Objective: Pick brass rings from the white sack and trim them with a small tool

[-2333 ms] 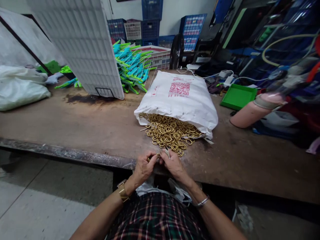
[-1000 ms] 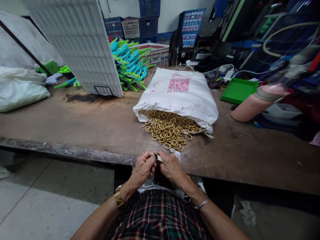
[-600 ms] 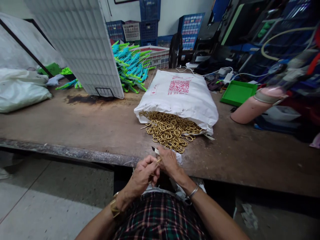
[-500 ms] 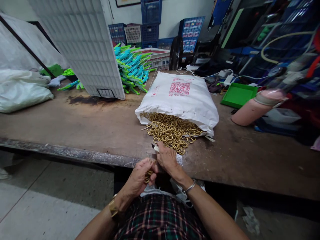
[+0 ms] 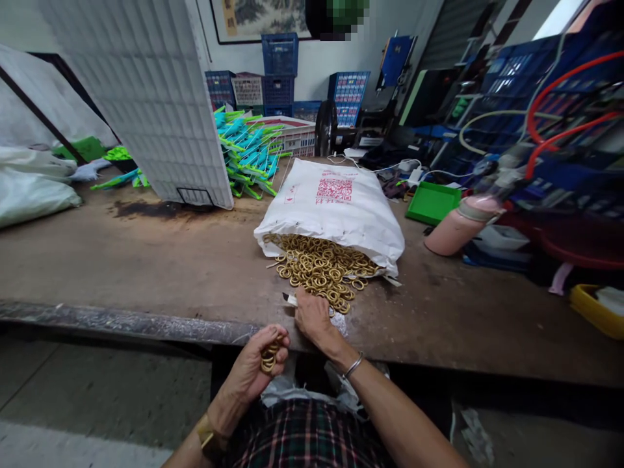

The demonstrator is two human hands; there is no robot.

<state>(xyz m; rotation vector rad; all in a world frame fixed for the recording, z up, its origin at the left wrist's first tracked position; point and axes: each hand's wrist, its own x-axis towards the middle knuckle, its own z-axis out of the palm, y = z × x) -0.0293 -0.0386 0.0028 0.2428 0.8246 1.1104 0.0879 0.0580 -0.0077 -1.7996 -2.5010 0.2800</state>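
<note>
Dim light, bright patch upper right, shadow across floor, edges stretched

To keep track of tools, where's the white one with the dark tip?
In the head view, the white tool is in the right hand, dark tip pointing left, by the near edge of the pile of golden rings.
</note>
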